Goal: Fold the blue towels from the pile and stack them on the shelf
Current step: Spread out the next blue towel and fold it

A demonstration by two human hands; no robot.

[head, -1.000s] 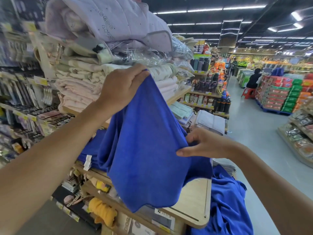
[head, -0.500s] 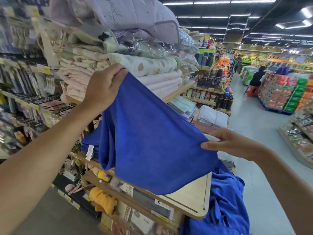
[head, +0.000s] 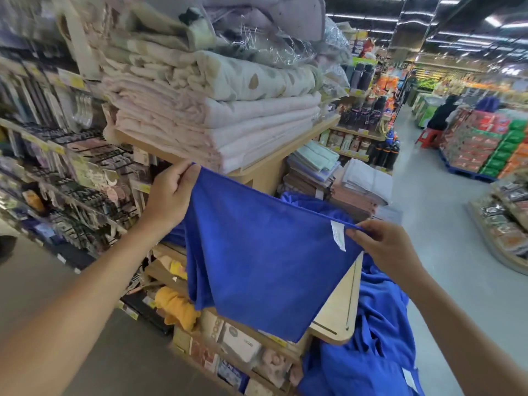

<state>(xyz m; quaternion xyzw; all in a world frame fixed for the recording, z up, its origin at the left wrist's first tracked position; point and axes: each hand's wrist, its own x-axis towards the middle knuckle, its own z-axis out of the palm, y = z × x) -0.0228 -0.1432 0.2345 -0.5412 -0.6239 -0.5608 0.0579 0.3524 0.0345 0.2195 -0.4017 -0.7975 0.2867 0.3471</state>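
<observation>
I hold a blue towel (head: pixel 257 252) stretched in the air over the wooden shelf (head: pixel 340 304). My left hand (head: pixel 171 195) pinches its upper left corner, just below the higher shelf. My right hand (head: pixel 383 244) pinches the right corner, beside a white label (head: pixel 338 235). The towel hangs down in a point over the shelf's front. A pile of loose blue towels (head: pixel 377 338) lies at the shelf's right end and drapes below it. More blue cloth (head: pixel 311 204) shows behind the held towel.
Folded pink and cream quilts (head: pixel 228 110) are stacked on the upper shelf (head: pixel 274 167). Hooks with small goods (head: pixel 57 138) fill the left wall. Folded towels (head: pixel 354 178) lie further along. The aisle floor (head: pixel 428 224) runs to the right, with a seated person (head: pixel 441 112) far off.
Both hands spread further apart and pulled the towel's top edge taut. My left hand dropped lower, below the quilt shelf. The white label now shows at my right hand.
</observation>
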